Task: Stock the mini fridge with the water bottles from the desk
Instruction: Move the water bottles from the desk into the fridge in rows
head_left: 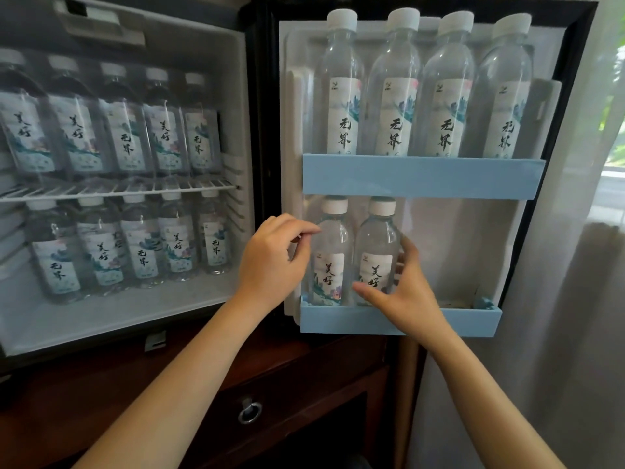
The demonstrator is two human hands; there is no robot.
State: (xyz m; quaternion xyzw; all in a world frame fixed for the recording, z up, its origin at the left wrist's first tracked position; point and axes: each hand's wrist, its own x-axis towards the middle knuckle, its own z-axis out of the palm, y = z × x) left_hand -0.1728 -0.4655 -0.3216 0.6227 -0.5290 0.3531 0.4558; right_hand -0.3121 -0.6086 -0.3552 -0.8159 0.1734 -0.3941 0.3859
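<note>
The mini fridge stands open. On its door, the lower blue shelf (pixel 466 321) holds two clear white-capped water bottles side by side at its left end. My right hand (pixel 404 294) grips the right bottle (pixel 375 242), thumb across its label and fingers behind it. Beside the left bottle (pixel 333 252) is my left hand (pixel 274 257), its fingers loosely curled and its fingertips at the bottle's shoulder, not wrapped round it. The upper door shelf (pixel 422 176) carries several bottles in a row.
Inside the fridge, bottles stand above and below a white wire rack (pixel 118 189). Under the fridge is a dark wooden cabinet with a ring-pull drawer (pixel 249 412). A pale curtain (pixel 575 316) hangs right of the door. The lower door shelf has free room at its right.
</note>
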